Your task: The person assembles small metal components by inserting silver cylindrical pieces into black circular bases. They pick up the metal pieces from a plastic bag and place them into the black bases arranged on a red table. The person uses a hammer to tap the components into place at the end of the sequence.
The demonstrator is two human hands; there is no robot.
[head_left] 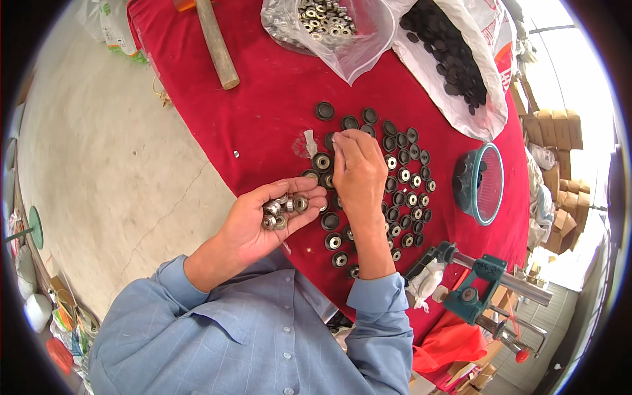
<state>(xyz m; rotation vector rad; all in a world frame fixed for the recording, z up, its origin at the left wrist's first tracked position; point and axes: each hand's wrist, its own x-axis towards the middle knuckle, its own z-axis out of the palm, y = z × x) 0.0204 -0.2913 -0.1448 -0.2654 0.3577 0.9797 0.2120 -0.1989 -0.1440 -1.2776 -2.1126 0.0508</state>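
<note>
My left hand (pixel 247 227) is palm up and cupped around several small metal bearings (pixel 283 209). Over the rows of round black caps (pixel 324 110), my right hand (pixel 359 170) has its fingers pinched together, pointing down at the far left part of the group. Whatever those fingertips hold, if anything, is hidden from view. Some caps have a shiny bearing (pixel 321 162) seated inside, among them several to the right of my right forearm. Other caps, mostly at the far side, show only their dark inside.
Beyond the caps lie a clear plastic bag of bearings (pixel 326 26) and a white sack (pixel 484 122) spilling black discs. A teal basket (pixel 465 184) stands to the right on the red cloth (pixel 257 125). A green press-like tool (pixel 471 296) sits near right, a wooden-handled hammer (pixel 217 49) far left.
</note>
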